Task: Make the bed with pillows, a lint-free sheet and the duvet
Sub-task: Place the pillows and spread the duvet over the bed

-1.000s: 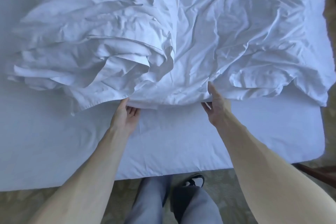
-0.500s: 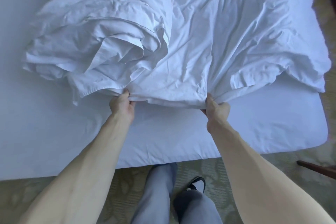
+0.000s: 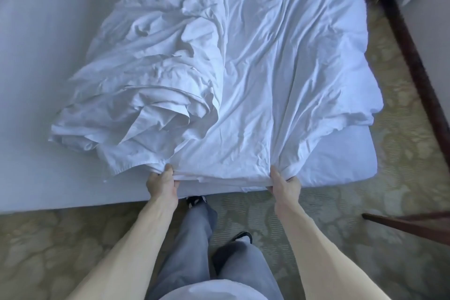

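Duvet [image 3: 280, 80] on bed [image 3: 48, 56], left hand [image 3: 162, 184], right hand [image 3: 285, 186] gripping

a bedroom, perhaps in a hotel, though that cannot be told for sure: a wide bed [image 3: 73, 198] with a smooth white sheet [image 3: 36, 75] fills most of the view, a crumpled white duvet [image 3: 267, 80] heaped on it. the floor around it is pale green patterned carpet [image 3: 401, 173], and dark wooden furniture [image 3: 414, 73] stands beside the bed on the right.

Left hand [image 3: 162, 184] and right hand [image 3: 284, 184] reach forward, gripping the duvet [image 3: 267, 80].
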A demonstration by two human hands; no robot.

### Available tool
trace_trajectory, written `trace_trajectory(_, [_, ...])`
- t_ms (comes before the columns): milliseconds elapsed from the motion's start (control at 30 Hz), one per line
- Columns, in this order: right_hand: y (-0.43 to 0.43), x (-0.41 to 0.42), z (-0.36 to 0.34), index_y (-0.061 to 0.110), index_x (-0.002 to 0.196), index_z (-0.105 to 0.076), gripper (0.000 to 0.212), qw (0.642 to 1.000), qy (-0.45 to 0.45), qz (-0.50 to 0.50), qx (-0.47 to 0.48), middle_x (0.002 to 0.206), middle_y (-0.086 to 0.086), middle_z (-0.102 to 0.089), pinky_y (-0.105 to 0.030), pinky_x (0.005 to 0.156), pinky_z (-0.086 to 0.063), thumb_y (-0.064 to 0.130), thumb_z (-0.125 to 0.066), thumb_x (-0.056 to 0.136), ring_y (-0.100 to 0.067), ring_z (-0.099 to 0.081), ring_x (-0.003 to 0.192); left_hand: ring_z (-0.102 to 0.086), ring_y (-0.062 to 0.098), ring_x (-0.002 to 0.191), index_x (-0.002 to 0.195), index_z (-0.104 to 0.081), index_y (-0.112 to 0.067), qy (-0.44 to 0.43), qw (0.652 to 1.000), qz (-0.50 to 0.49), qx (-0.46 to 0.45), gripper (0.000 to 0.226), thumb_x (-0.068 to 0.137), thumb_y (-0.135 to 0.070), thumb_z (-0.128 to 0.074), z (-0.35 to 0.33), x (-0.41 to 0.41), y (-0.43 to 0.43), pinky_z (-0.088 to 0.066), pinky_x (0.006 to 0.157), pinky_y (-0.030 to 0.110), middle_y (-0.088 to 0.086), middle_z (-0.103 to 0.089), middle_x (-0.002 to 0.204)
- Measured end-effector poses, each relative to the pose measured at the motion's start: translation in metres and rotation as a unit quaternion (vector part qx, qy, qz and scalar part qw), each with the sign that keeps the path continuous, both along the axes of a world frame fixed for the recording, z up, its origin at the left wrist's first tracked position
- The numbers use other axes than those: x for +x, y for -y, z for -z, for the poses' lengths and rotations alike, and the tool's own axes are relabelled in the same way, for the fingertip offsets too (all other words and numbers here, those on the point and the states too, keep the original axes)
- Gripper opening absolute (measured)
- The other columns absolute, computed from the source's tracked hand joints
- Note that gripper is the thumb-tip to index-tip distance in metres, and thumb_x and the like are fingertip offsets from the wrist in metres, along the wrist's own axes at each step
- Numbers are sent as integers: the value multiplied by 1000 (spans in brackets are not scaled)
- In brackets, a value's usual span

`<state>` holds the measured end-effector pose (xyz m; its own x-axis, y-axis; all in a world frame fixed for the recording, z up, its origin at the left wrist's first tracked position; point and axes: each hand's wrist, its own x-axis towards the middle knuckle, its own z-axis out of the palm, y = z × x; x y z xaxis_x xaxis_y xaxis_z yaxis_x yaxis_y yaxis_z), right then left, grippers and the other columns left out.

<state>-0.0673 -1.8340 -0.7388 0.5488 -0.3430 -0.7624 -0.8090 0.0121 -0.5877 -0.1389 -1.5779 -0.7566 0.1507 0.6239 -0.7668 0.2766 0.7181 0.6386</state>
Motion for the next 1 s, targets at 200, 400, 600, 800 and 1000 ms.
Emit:
trace_trajectory(200, [27,-72,-22,13,90,-61,16,1000,-11,5,18,89,-4,-68,-32,67,-52,24,-74,91,-19,-64,76,-69,22,96,113,-65,-11,-11,1000,1,-11,16,99,-2,-63,-25,-72,25,-57,92,42,8,-70,108])
trace_trajectory(400, [51,-54,-51,4,95,-69,13,995,-28,-54,76,94,-11,-74,-28,68,-61,17,-71,93,-25,-74,89,-70,27,97,119,-62,6,-70,984,127,-108,20,101,-1,-59,-48,-93,58,-52,97,37,18,-71,106])
trace_trajectory(600, [88,-22,-73,-1,115,-67,24,989,-110,-89,49,107,-16,-74,-42,92,-60,12,-65,95,-19,-73,86,-66,25,113,124,-64,-3,-26,947,297,-119,27,98,-8,-66,-90,-36,92,-52,96,34,14,-70,114])
trace_trajectory(800, [122,40,-96,6,110,-67,17,996,-63,-37,57,108,-10,-74,-41,85,-57,13,-69,95,-22,-72,84,-68,23,114,119,-65,-10,30,896,423,-132,24,96,-16,-72,-123,72,126,-52,105,36,13,-70,121])
trace_trajectory(1000, [185,85,-92,6,121,-63,22,996,-52,34,69,116,-10,-69,-42,90,-57,15,-62,100,-27,-70,103,-69,17,108,116,-68,-10,-13,852,518,-79,28,92,-22,-76,-137,147,194,-52,104,35,9,-72,116])
